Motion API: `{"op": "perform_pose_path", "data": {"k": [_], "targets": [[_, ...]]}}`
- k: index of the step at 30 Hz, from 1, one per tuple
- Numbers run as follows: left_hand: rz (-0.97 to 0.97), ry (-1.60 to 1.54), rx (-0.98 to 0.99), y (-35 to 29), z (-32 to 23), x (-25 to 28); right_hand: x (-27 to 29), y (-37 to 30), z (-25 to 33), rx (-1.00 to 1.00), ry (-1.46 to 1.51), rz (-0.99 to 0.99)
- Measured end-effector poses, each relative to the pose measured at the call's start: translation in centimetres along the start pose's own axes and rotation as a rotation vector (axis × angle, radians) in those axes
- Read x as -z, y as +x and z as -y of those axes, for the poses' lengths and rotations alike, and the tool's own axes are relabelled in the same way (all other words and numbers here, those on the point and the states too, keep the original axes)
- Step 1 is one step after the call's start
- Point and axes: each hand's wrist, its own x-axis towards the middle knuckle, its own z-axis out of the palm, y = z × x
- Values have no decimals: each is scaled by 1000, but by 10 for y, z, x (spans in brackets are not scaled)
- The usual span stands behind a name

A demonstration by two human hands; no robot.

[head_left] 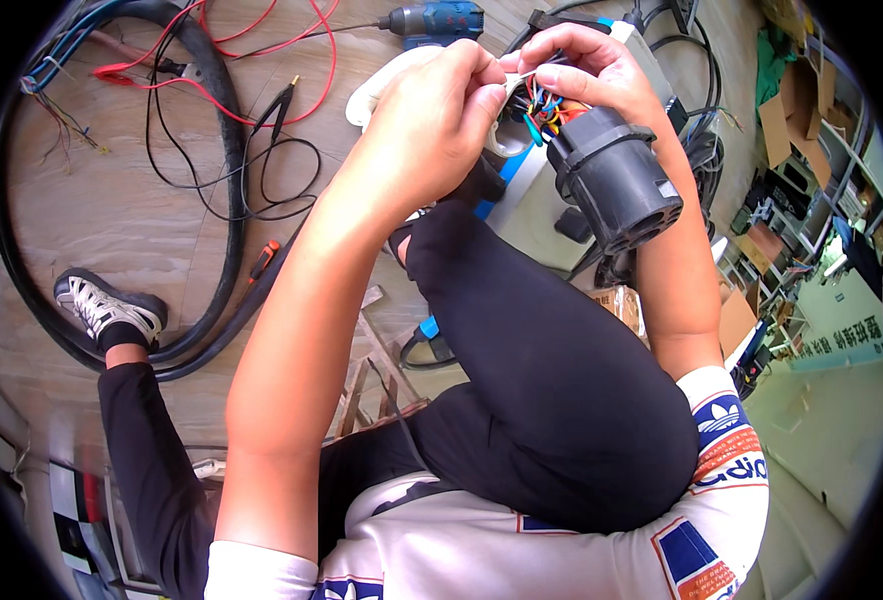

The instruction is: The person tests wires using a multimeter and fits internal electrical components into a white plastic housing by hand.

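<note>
Upper centre of frame: left hand (pixel 432 120) and right hand (pixel 612 80), fingers of both pinched together on thin wires (pixel 540 108). Black plug (pixel 617 185) right of upper centre, wires spilling from one end.

From my end of the feed, I take the metal shelving (pixel 848 160) as landmark. Floor (pixel 187 45): beige-grey tile, wavy marbled veining, thin straight seams, running far out to the shelving's left. I note an open brown cardboard box (pixel 802 115) just left of the shelving, and a green cloth-like piece (pixel 768 80) beyond it. Shelves crowded; I can't sort most contents. Nearer me than the shelving: a pale green panel (pixel 842 400) with dark lettering, wall or partition, I can't tell. Well left of the shelving, a wooden frame (pixel 355 396) on the floor. Light bright, whitish, fairly even.
</note>
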Motion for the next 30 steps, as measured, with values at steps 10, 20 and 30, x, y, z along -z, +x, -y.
{"op": "perform_pose_path", "data": {"k": [10, 20, 30], "targets": [[-68, -141, 117, -12, 0, -4, 5, 18, 26, -51, -246, 220], [-237, -66, 187, -20, 34, 17, 0, 20, 33, -17, -350, 271], [-2, 1230, 271, -43, 150, 80, 6, 24, 7, 87, -171, 269]]}}
